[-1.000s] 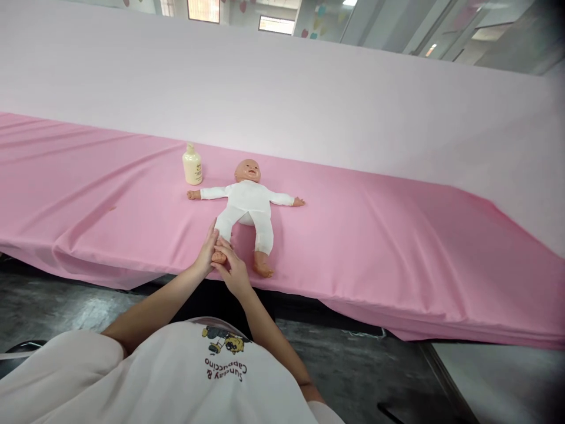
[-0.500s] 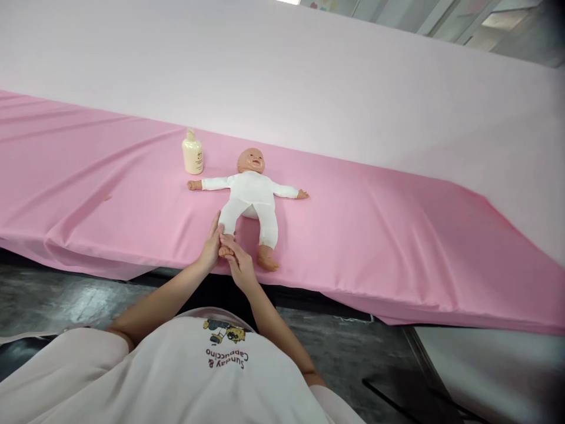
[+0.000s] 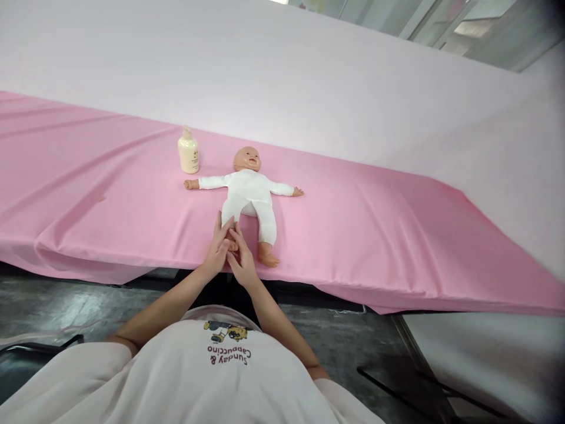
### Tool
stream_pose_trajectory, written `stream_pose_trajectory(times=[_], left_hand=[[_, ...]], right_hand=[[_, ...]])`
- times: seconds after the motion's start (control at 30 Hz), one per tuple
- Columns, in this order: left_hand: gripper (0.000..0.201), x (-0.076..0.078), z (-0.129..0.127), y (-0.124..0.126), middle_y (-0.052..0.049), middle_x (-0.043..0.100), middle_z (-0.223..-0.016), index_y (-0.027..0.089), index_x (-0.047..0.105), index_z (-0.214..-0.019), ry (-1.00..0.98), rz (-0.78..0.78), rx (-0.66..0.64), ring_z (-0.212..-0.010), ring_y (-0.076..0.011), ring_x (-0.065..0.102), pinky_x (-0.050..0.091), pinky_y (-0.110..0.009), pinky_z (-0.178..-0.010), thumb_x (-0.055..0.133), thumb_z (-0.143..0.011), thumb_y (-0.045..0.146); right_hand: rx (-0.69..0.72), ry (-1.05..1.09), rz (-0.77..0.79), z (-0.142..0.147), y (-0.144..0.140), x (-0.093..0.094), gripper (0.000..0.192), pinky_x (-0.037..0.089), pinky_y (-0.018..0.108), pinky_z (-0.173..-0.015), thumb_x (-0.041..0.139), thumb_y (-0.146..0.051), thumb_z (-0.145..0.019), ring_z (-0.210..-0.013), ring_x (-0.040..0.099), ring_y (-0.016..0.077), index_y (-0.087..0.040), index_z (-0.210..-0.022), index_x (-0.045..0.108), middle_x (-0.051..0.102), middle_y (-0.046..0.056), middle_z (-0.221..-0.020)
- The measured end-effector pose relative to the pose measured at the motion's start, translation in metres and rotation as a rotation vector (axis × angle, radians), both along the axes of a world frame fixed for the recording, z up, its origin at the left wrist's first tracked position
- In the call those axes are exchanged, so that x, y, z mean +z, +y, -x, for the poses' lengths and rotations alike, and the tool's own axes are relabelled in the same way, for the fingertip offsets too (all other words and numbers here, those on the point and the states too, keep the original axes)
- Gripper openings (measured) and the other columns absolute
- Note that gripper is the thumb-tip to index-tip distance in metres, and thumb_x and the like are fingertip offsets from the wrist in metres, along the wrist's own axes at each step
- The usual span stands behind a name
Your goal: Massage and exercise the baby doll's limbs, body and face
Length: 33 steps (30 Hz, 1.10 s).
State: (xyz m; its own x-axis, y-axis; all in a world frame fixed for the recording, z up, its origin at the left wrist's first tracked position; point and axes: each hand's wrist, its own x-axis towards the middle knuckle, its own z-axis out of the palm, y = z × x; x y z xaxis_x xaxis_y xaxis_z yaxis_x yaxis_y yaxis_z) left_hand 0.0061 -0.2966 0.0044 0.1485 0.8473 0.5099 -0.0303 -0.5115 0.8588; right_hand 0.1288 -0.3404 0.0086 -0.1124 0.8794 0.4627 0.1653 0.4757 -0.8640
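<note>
A baby doll [image 3: 249, 187] with a white cloth body lies on its back, arms spread, its feet toward me. Both my hands are around its foot on the left side of the view. My left hand [image 3: 217, 248] wraps that foot from the left, thumb at the toes and fingers along the ankle. From the right, my right hand [image 3: 242, 262] holds the same foot with its fingers curved over it. Part of this foot is hidden by my fingers. The doll's other foot [image 3: 267, 256] rests free on the pink cloth.
A cream pump bottle [image 3: 189, 154] stands left of the doll's head. Pink cloth [image 3: 353, 224] covers the table, its front edge hanging just before my body. Behind it rises a pale wall [image 3: 265, 76]. A black chair [image 3: 35, 359] is at the lower left.
Both hands have shifted their hold on the foot: my left fingers now reach over the ankle, and my right fingers have moved up along it. The view has shifted slightly.
</note>
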Motion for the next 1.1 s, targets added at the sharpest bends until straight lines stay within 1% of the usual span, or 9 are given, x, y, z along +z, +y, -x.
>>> stream_pose_trajectory(times=[0.03, 0.1, 0.2, 0.3, 0.47, 0.57, 0.7, 0.97, 1.1], left_hand=[[0.068, -0.001, 0.0, 0.0, -0.005, 0.016, -0.177, 0.031, 0.049, -0.155, 0.029, -0.046, 0.0, -0.164, -0.0315, 0.017, 0.021, -0.052, -0.134, 0.046, -0.098, 0.068], [0.07, -0.002, 0.001, 0.001, -0.008, 0.014, -0.177, 0.03, 0.048, -0.155, 0.086, -0.109, 0.002, -0.164, -0.0339, 0.013, 0.018, -0.056, -0.133, 0.055, -0.095, 0.067], [0.08, -0.003, 0.003, 0.003, -0.011, 0.015, -0.176, 0.028, 0.048, -0.154, 0.129, -0.138, 0.009, -0.164, -0.038, 0.007, 0.018, -0.062, -0.131, 0.058, -0.089, 0.074], [0.088, -0.004, 0.004, 0.004, -0.012, 0.014, -0.177, 0.029, 0.048, -0.155, 0.141, -0.151, 0.005, -0.164, -0.0399, 0.005, 0.019, -0.064, -0.13, 0.061, -0.084, 0.079], [0.08, -0.003, 0.004, 0.004, -0.011, 0.018, -0.176, 0.032, 0.049, -0.153, 0.142, -0.154, 0.02, -0.164, -0.0381, 0.01, 0.019, -0.063, -0.131, 0.072, -0.084, 0.066], [0.068, 0.002, 0.003, 0.001, -0.012, 0.029, -0.173, 0.029, 0.052, -0.15, 0.117, -0.114, -0.014, -0.164, -0.0347, 0.017, 0.018, -0.062, -0.132, 0.065, -0.092, 0.062], [0.056, 0.011, 0.002, -0.003, -0.011, 0.039, -0.168, 0.029, 0.059, -0.144, 0.016, -0.079, -0.067, -0.159, -0.0315, 0.032, 0.024, -0.057, -0.131, 0.05, -0.1, 0.062], [0.061, 0.013, 0.002, -0.003, -0.014, 0.047, -0.163, 0.026, 0.064, -0.14, -0.004, -0.057, -0.047, -0.155, -0.0325, 0.04, 0.026, -0.059, -0.13, 0.048, -0.098, 0.067], [0.058, 0.012, 0.002, -0.003, -0.014, 0.048, -0.162, 0.025, 0.065, -0.138, -0.01, -0.056, -0.037, -0.153, -0.0323, 0.043, 0.026, -0.058, -0.13, 0.049, -0.099, 0.065]], right_hand=[[-0.006, 0.012, -0.002, 0.0, 0.0, 0.0, 0.06, 0.032, 0.042, -0.133, 0.055, -0.05, -0.101, -0.161, 0.031, 0.0208, -0.029, -0.156, 0.046, 0.029, 0.006, -0.171], [-0.017, 0.039, 0.0, 0.0, 0.0, 0.0, 0.058, 0.034, 0.043, -0.133, 0.051, -0.053, -0.102, -0.16, 0.033, 0.021, -0.028, -0.153, 0.051, 0.033, 0.006, -0.169], [-0.023, 0.052, 0.019, -0.001, 0.0, 0.0, 0.06, 0.036, 0.043, -0.132, 0.048, -0.058, -0.101, -0.157, 0.039, 0.0217, -0.026, -0.152, 0.054, 0.04, 0.007, -0.166], [-0.002, 0.052, 0.002, -0.001, -0.001, 0.0, 0.063, 0.034, 0.043, -0.133, 0.046, -0.062, -0.101, -0.157, 0.04, 0.0221, -0.026, -0.153, 0.053, 0.039, 0.007, -0.166], [0.002, 0.061, 0.0, -0.003, -0.001, 0.001, 0.063, 0.033, 0.043, -0.134, 0.029, -0.058, -0.106, -0.158, 0.037, 0.0209, -0.023, -0.151, 0.056, 0.043, 0.007, -0.164], [0.004, 0.056, 0.012, -0.004, -0.001, 0.002, 0.057, 0.033, 0.042, -0.133, 0.034, -0.053, -0.107, -0.158, 0.037, 0.0202, -0.025, -0.151, 0.056, 0.046, 0.006, -0.162], [0.04, 0.003, -0.004, -0.005, -0.003, 0.004, 0.056, 0.034, 0.04, -0.133, 0.05, -0.047, -0.103, -0.158, 0.037, 0.0199, -0.028, -0.155, 0.049, 0.042, 0.005, -0.165], [0.024, -0.031, 0.021, -0.002, -0.005, 0.011, 0.054, 0.037, 0.04, -0.132, 0.051, -0.041, -0.103, -0.158, 0.038, 0.0188, -0.028, -0.155, 0.049, 0.044, 0.005, -0.164], [0.029, -0.051, -0.002, -0.001, -0.004, 0.009, 0.058, 0.037, 0.04, -0.131, 0.052, -0.029, -0.099, -0.158, 0.038, 0.0185, -0.027, -0.157, 0.047, 0.044, 0.006, -0.164]])
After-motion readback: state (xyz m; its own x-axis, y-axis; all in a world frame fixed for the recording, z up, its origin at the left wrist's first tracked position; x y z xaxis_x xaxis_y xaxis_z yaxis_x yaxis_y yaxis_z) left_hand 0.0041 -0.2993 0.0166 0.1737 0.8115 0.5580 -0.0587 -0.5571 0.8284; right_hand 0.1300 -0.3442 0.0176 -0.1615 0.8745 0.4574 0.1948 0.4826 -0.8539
